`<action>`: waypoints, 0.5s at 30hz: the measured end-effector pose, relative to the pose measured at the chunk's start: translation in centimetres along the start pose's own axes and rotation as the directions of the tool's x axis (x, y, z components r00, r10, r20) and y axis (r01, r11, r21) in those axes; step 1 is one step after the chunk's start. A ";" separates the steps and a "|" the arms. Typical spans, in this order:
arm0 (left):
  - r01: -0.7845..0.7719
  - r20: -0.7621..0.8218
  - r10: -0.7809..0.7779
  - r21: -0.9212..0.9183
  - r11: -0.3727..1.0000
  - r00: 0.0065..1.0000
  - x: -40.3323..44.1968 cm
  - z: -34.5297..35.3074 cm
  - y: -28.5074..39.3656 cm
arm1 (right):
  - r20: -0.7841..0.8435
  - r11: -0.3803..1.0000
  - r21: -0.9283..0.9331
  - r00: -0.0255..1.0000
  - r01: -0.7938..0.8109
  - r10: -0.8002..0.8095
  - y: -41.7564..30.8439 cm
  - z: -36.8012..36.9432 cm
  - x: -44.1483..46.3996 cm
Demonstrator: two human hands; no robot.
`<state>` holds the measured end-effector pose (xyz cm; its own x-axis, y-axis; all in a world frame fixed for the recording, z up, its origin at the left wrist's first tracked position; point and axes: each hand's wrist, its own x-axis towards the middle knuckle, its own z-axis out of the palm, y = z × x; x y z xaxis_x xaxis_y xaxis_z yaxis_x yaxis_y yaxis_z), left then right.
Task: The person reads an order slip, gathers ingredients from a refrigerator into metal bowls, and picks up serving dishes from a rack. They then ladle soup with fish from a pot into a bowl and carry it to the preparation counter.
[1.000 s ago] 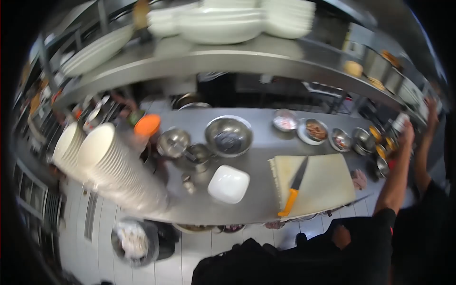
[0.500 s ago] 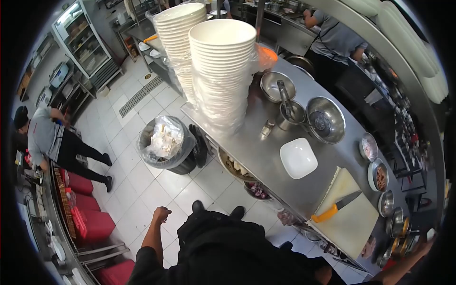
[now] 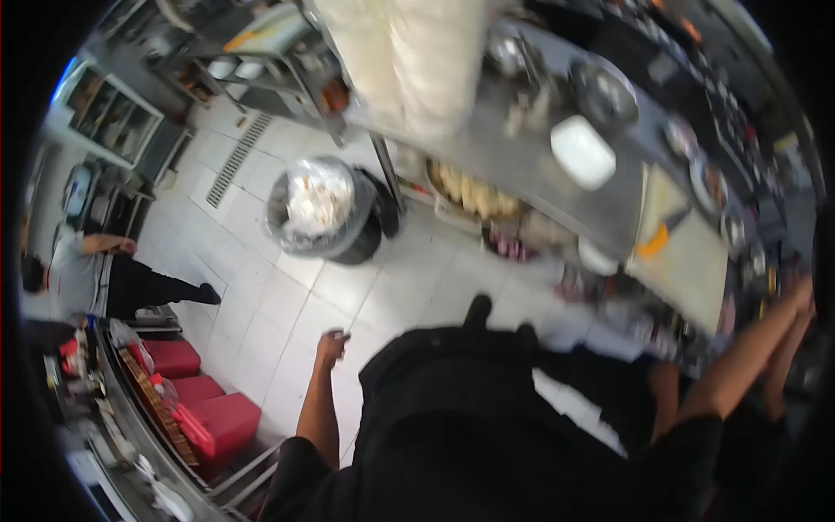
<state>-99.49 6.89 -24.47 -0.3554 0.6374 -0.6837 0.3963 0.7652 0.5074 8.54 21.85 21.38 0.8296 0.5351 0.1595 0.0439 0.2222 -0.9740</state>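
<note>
My left hand (image 3: 331,344) hangs over the tiled floor, below the lined waste bin (image 3: 320,213). Its fingers are loosely curled and a little apart, and nothing shows in them. Out at the right edge is my right hand (image 3: 802,297), past the cutting board (image 3: 687,257); blur hides its fingers and anything in them. Another person's forearm (image 3: 783,361) is close beside my right arm. On the board lies a knife with an orange handle (image 3: 653,241). A white square dish (image 3: 583,153) sits on the steel counter (image 3: 531,170).
Stacked white tubs (image 3: 435,65) stand on the counter, with metal bowls (image 3: 603,91) behind. Red bins (image 3: 228,424) are at the lower left. A person in grey (image 3: 70,274) is at the far left. A tray of pale pieces (image 3: 474,191) sits under the counter.
The view has swung left and down from the counter, towards the floor. My left hand has come into view since the earliest frame. The white dish and knife keep their places on the counter.
</note>
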 end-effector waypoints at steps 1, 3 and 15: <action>-0.068 0.029 0.066 0.062 0.996 0.997 4.7 0.4 -5.3 | 0.045 0.999 0.005 0.998 -0.046 0.045 1.7 2.0 -2.3; -0.080 0.145 0.061 0.132 0.988 0.988 3.5 -1.4 -5.2 | 0.150 0.982 0.012 0.971 -0.191 0.187 6.8 6.1 -9.8; -0.010 0.301 -0.097 0.334 0.943 0.949 -3.5 -7.8 -2.8 | 0.340 0.639 -0.614 0.575 -0.463 0.744 16.9 16.2 -65.9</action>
<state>-105.99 3.26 -19.38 -0.1211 0.5035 -0.8555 0.6597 0.6848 0.3097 -54.46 3.54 -2.94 0.3205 0.7505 -0.5779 -0.0149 -0.6061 -0.7953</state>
